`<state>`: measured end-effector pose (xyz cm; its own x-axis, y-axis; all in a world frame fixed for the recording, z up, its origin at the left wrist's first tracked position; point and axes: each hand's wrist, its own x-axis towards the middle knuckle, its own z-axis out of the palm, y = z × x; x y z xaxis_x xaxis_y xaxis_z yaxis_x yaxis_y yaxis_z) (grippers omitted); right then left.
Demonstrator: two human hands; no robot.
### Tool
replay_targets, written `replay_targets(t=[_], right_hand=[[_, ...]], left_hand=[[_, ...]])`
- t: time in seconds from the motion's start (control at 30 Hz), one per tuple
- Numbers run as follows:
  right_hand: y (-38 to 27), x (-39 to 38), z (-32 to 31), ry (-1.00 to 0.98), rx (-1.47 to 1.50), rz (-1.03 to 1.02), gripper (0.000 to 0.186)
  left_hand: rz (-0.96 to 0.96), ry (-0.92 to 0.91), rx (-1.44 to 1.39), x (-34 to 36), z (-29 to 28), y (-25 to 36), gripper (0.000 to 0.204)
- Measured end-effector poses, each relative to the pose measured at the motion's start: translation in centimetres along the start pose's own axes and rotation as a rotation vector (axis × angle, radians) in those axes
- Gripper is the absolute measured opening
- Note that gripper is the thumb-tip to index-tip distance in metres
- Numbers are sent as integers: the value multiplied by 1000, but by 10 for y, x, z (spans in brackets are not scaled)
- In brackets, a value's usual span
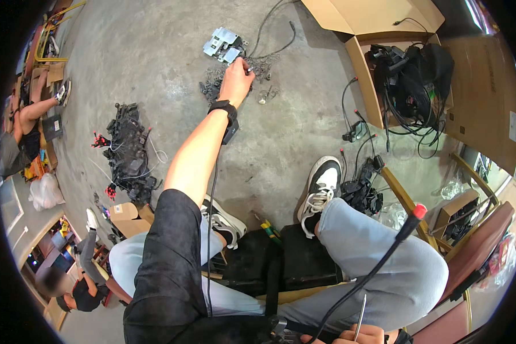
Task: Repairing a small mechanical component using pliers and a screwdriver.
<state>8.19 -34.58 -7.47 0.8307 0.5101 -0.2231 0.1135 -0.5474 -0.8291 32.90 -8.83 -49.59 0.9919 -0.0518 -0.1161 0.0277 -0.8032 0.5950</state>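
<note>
My left hand [236,82] reaches out over the floor, a black band on its wrist. Its fingers are pinched together above a pile of small dark parts [213,77]; what is between them is too small to name. Just beyond the fingers lies a silvery metal plate piece [221,45]. At the lower edge my right hand [361,334], partly cut off, is closed around a slim pointed metal tool [360,316]. A black cable with a red tip [384,261] rises beside that hand over my knee; whether the fingers also grip it is unclear.
A cardboard box [366,80] of black cables stands open at the right. Bundled black parts [126,149] with red tips lie at the left. Green-yellow handled pliers [269,229] rest between my shoes. Several loose cabled parts [362,189] lie by my right foot. Other people sit at the far left.
</note>
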Motion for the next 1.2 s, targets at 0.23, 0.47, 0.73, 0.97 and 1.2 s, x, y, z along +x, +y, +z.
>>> replay_targets(t=[0.23, 0.47, 0.73, 0.97, 1.2], right_hand=[[-5, -2, 6, 69, 15, -43, 46], [-20, -7, 23, 126, 6, -108, 50], [-33, -12, 45, 125, -110, -18, 32], [-39, -11, 53, 378, 196, 180, 28], [-32, 19, 63, 319, 1393, 135, 21]], left_hand=[[-291, 21, -604, -19, -29, 3, 20], [-474, -151, -1471, -52, -94, 26, 12], [-113, -31, -1049, -63, -181, 86, 19], [14, -105, -1044, -134, -277, 160, 15], [60, -132, -1221, -285, -364, 218, 17]])
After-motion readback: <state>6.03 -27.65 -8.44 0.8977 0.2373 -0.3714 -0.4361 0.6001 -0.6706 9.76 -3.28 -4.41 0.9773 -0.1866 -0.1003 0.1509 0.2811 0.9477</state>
